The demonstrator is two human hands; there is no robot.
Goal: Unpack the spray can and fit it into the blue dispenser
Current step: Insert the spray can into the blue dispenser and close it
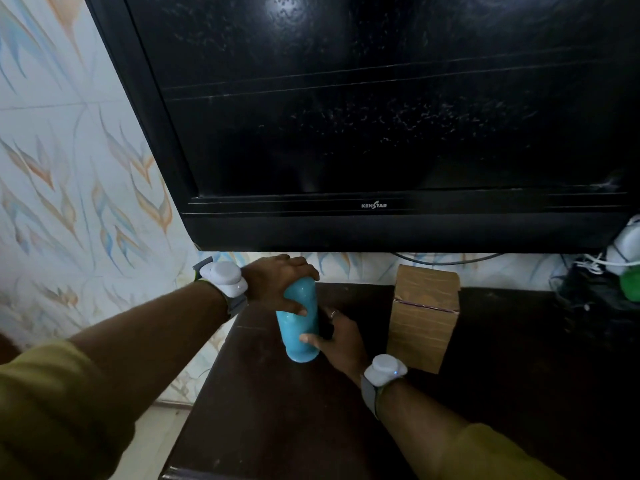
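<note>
A tall light-blue dispenser stands upright on the dark wooden table, near its left back corner. My left hand wraps over its top, thumb across the front. My right hand grips its lower right side, thumb on the front and fingers behind. A closed brown cardboard box stands upright on the table just right of my right hand, apart from it. No spray can is in sight.
A large black television hangs on the patterned wall right above the table's back. Cables and a white and green object crowd the back right corner. The table's left edge drops off beside the dispenser.
</note>
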